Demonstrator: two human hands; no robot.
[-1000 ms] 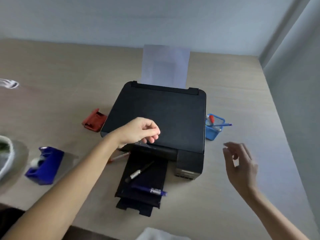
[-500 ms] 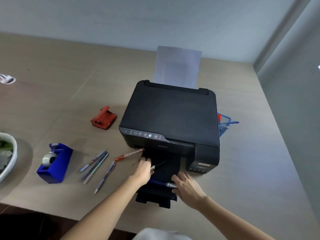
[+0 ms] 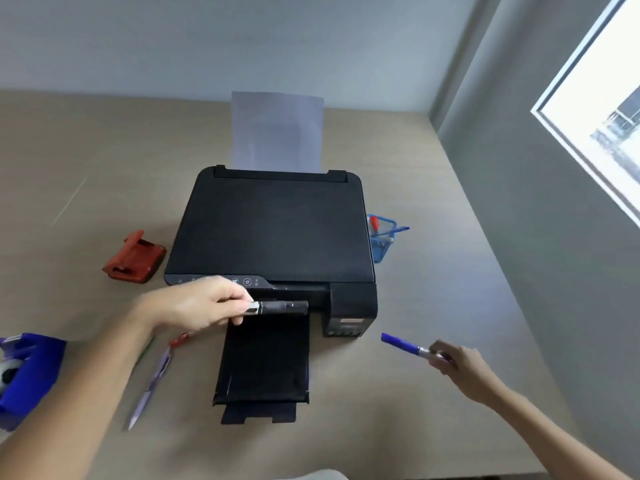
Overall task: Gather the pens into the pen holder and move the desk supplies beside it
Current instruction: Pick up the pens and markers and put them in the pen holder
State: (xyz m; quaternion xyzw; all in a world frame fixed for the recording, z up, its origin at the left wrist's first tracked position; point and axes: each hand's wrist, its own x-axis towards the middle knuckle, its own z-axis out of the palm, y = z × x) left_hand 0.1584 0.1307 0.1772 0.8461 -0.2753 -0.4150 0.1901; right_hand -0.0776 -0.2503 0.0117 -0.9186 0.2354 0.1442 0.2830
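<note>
My left hand (image 3: 197,306) grips a black pen (image 3: 282,306) by its silver end, held level over the printer's output tray (image 3: 265,362). Off to the right of the printer, my right hand (image 3: 460,367) holds a blue pen (image 3: 403,346) above the desk, its tip pointing up-left. The blue mesh pen holder (image 3: 382,242) stands against the printer's right side with a red-capped pen and a blue pen in it. Loose pens lie on the desk under my left forearm: a pale purple one (image 3: 152,386) and a red one (image 3: 180,339), partly hidden.
A black printer (image 3: 273,230) with a sheet of paper (image 3: 277,131) in its rear feed fills the middle of the wooden desk (image 3: 86,168). A red hole punch (image 3: 135,258) lies left of it. A blue tape dispenser (image 3: 27,372) sits at the left edge. A wall bounds the right side.
Both hands have lifted off the output tray, each with a pen. The left hand raised the black pen toward the printer front; the right hand carried the blue pen out to the right.
</note>
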